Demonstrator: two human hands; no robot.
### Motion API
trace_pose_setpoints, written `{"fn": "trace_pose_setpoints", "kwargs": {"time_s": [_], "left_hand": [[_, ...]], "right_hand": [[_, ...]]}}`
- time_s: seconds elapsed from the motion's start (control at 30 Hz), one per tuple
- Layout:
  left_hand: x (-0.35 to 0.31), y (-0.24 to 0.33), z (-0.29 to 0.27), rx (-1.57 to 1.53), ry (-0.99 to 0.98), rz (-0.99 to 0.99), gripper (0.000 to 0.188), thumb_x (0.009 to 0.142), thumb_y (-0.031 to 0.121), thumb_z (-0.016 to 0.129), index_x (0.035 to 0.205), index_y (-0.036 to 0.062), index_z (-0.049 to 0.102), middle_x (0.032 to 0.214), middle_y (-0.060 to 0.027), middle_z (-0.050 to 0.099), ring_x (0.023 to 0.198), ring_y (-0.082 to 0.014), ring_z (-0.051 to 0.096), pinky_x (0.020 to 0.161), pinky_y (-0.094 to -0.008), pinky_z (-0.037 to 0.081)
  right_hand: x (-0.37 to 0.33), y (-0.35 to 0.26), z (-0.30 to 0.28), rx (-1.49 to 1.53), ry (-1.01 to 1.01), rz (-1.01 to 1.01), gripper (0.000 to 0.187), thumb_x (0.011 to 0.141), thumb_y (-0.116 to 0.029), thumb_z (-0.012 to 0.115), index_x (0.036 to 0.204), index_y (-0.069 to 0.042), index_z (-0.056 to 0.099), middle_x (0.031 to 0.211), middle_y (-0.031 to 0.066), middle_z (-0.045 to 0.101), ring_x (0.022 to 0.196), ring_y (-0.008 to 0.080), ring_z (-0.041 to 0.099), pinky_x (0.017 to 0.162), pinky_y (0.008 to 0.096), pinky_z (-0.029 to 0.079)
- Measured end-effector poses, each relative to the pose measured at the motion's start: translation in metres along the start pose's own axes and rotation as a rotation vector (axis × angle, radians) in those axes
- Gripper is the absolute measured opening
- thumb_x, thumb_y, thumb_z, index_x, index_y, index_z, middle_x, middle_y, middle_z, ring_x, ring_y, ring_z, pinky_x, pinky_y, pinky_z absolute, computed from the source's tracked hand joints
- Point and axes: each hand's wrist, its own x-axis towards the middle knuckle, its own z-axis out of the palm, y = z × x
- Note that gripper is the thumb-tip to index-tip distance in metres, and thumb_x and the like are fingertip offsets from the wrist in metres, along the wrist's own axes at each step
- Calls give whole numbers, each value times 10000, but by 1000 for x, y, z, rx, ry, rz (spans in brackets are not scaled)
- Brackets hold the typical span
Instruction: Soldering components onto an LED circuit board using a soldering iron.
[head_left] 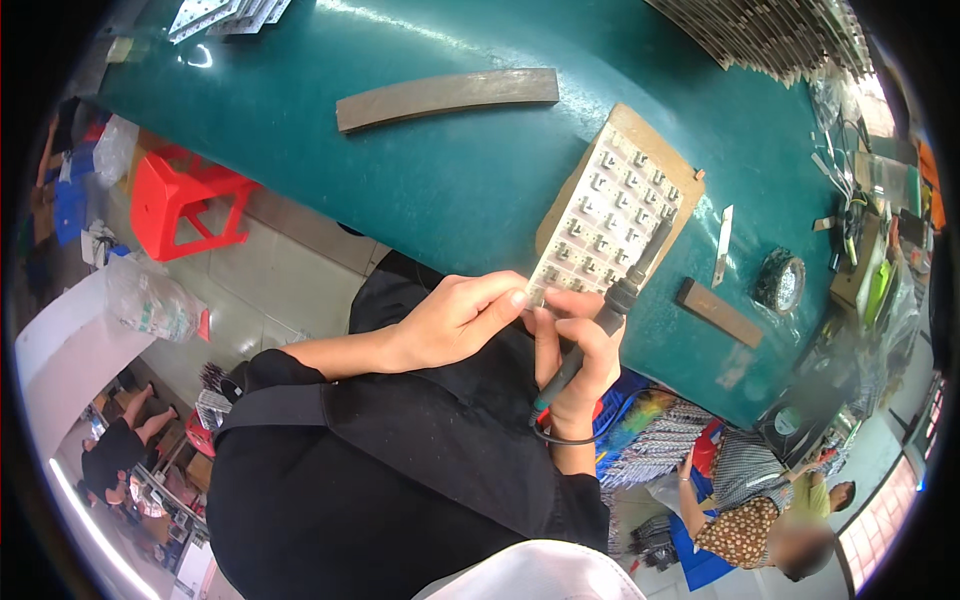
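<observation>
A pale circuit board panel [607, 212] with rows of small dark components lies tilted on a tan board [628, 122] over the green bench. My left hand [450, 320] is closed, thumb and forefinger pinching at the panel's near corner. My right hand [585, 360] wraps around a black soldering iron [622, 296], whose cable loops off near the wrist. The iron's front end reaches over the panel's right side; I cannot tell if it touches. Fingertips of my right hand also meet the panel's near edge, close to my left fingertips. Whatever lies between those fingertips is hidden.
Across the green bench [450, 190] lie a curved grey bar [450, 98], a short dark block [718, 312], a cutter blade [723, 243] and a roll of tape [779, 281]. Stacked metal strips [765, 35] stand far right. A red stool [180, 205] is left; a co-worker [745, 500] is lower right.
</observation>
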Motion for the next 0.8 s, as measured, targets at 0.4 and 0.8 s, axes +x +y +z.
{"fn": "trace_pose_setpoints", "kwargs": {"time_s": [0.4, 0.8], "left_hand": [[3, 11, 8, 127, -15, 115, 233, 1049, 175, 460, 1019, -4, 605, 867, -108, 682, 802, -231, 683, 706, -344, 521], [14, 28, 22, 147, -146, 176, 204, 1035, 197, 485, 950, 30, 562, 793, -158, 625, 706, -368, 627, 598, -405, 493]], "right_hand": [[4, -6, -12, 17, 0, -68, 305, 821, 66, 728, 957, -65, 488, 949, 164, 694, 816, 266, 669, 713, 360, 537], [5, -11, -39, 8, 118, -179, 311, 726, 120, 753, 932, -59, 604, 975, 164, 703, 780, 292, 672, 676, 383, 544]]}}
